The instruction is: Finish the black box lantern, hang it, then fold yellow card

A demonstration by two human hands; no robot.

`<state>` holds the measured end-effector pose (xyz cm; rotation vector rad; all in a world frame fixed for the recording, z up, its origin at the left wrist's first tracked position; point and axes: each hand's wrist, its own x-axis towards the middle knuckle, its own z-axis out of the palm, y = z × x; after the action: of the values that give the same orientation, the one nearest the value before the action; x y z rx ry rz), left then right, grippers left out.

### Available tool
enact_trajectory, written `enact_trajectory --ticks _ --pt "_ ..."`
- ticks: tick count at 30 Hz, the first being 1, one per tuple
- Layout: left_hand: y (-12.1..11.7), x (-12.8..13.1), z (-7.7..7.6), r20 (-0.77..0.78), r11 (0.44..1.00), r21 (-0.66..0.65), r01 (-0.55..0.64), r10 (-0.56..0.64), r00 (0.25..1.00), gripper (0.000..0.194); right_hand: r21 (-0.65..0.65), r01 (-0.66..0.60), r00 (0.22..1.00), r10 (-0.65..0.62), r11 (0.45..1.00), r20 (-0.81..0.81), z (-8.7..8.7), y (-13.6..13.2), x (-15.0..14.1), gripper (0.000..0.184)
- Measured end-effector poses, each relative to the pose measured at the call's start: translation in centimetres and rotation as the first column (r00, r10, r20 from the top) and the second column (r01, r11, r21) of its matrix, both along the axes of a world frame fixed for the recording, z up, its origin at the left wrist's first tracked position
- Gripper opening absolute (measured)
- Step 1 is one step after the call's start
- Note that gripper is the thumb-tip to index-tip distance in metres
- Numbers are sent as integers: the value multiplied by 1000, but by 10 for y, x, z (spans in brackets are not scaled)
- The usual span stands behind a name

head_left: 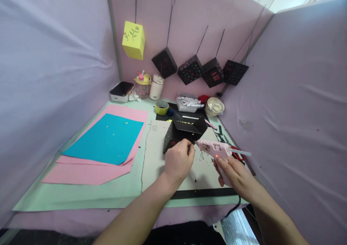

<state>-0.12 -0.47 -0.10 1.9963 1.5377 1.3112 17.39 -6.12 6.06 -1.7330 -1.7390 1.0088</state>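
A black paper box (184, 131) with small coloured cut-outs lies tilted on a white sheet (154, 154) in the middle of the table. My left hand (179, 161) is closed in a pinch at the box's near lower edge. My right hand (233, 172) grips the handle of a pink glue gun (215, 150). The gun's nozzle points left, close to the box and my left fingertips. A small red light glows on the gun. A glue stick juts from its back end to the right.
Turquoise paper (108, 138) lies on pink sheets (89, 172) at the left. Along the back wall stand a tape roll (162, 107), a marker tray (189, 104), bottles (142, 85) and a round tin (214, 106). Red scissors (238, 154) sit by the gun. Paper lanterns (133, 39) hang above.
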Motion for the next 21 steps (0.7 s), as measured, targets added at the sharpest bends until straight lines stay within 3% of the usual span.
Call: enact_trajectory --ticks 7,21 --pt "0 0 -1 -6 1000 5 -1 1 1000 10 30 -10 995 8 999 97 18 3 -5 46" --pt "1 1 -1 -23 1000 -26 -6 6 1000 9 -16 -64 987 66 998 150 32 5 -7 46"
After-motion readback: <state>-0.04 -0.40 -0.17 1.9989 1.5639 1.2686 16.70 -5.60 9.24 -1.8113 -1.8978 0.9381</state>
